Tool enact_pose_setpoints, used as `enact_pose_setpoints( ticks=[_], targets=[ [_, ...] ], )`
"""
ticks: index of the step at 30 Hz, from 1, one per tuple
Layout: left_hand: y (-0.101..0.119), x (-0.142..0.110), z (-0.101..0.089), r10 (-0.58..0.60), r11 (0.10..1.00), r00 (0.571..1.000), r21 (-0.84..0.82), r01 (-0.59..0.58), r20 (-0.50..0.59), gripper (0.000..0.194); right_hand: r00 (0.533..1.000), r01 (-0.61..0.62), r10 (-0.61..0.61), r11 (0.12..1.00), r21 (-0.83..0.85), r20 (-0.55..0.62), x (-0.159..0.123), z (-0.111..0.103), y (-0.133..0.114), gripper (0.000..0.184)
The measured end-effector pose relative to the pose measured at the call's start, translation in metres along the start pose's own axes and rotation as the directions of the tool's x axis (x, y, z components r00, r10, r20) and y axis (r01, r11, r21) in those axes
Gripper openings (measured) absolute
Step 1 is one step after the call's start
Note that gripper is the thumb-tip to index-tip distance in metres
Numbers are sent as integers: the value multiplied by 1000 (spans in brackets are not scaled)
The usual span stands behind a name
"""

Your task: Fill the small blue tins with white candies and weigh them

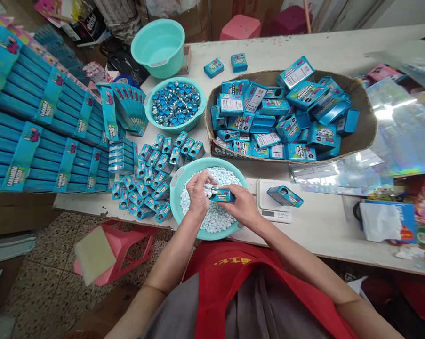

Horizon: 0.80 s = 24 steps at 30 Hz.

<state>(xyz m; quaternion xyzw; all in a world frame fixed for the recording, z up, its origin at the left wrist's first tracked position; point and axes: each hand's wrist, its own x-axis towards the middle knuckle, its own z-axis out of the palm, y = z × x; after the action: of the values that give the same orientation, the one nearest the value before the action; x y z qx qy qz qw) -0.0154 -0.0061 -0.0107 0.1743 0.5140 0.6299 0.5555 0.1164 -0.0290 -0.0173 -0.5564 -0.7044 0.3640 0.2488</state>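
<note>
Over the near edge of a white table, the left hand gathers its fingers around a few white candies, bunched at the left end of a small blue tin. The right hand grips that tin from the right, thumb and fingers closed on its sides, so it lies level above a turquoise basin filled with more of the same candies. Just right of the basin, a digital scale carries another blue tin, lying on its side with its round opening visible and one end reaching past the scale's right edge. To the left, a cluster of open tins stands close together, and beyond them a turquoise bowl holds blue and silver caps. Farther right, a cut-down cardboard box is heaped with tins; two others sit behind it, to the left. Another turquoise basin stands at the far left. Blue cartons marked "Caramelo Macizo" are stacked along the left side, while iridescent plastic sheets lie at the right.
</note>
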Motion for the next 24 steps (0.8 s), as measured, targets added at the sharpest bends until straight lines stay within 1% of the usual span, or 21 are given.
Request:
enact_pose_setpoints(
  ticks=[4, 10, 13, 16, 24],
  targets=[
    [0, -2, 3, 24, 999, 1000, 27, -24, 9, 27, 1000, -12, 13, 1000, 26, -17, 0, -3, -2, 33],
    [6, -8, 9, 48, 998, 999, 28, -48, 3, 30, 997, 10, -5, 998, 64, -74, -6, -6, -10, 33],
    [9, -9, 11, 43, 998, 999, 35, -43, 2, 28, 995, 14, -5, 995, 100, -97, -10, -5, -11, 32],
    [10, -10, 13, 64, 997, 998, 50, -63, 1, 29, 993, 24, -10, 993, 119, -116, -11, -5, -11, 31],
    [11, -16, 15, 95, 993, 994, 63, -98, 49, 25, 993, 31, -18, 993, 115, -115, -13, -10, -13, 29]
  ],
)
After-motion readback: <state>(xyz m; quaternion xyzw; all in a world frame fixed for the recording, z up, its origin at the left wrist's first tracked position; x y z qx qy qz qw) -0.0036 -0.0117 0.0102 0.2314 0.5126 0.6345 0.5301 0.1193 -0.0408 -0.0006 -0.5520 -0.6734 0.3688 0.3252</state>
